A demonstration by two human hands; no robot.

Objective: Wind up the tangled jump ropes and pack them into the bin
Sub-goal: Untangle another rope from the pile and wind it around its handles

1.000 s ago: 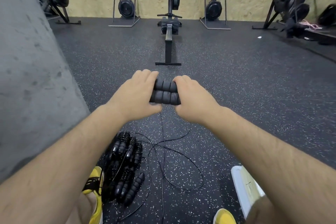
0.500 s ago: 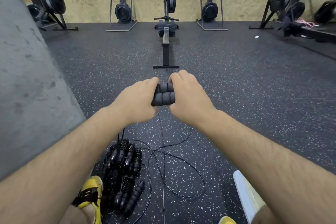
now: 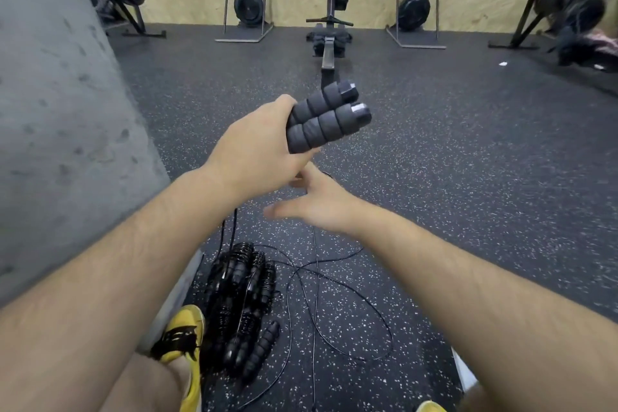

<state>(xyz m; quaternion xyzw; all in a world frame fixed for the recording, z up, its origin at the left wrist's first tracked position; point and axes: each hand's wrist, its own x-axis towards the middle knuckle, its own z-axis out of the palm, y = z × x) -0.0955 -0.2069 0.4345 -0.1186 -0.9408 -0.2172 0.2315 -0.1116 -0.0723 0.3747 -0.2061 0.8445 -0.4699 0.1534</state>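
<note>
My left hand grips two black foam jump rope handles side by side, their ends pointing up and to the right. Just below it, my right hand is blurred, its fingers spread and holding nothing. A thin black cord hangs from the handles and loops loosely over the floor. A pile of other black jump ropes with ribbed handles lies on the floor beside my left foot. A white bin edge shows at the lower right, mostly hidden by my right arm.
A grey concrete wall stands close on the left. A rowing machine lies straight ahead, with more upright machines along the plywood back wall. My yellow shoes rest on the speckled rubber floor.
My right hand has let go of the handles and dropped below them. My left hand alone now holds both handles and has tilted them up to the right.
</note>
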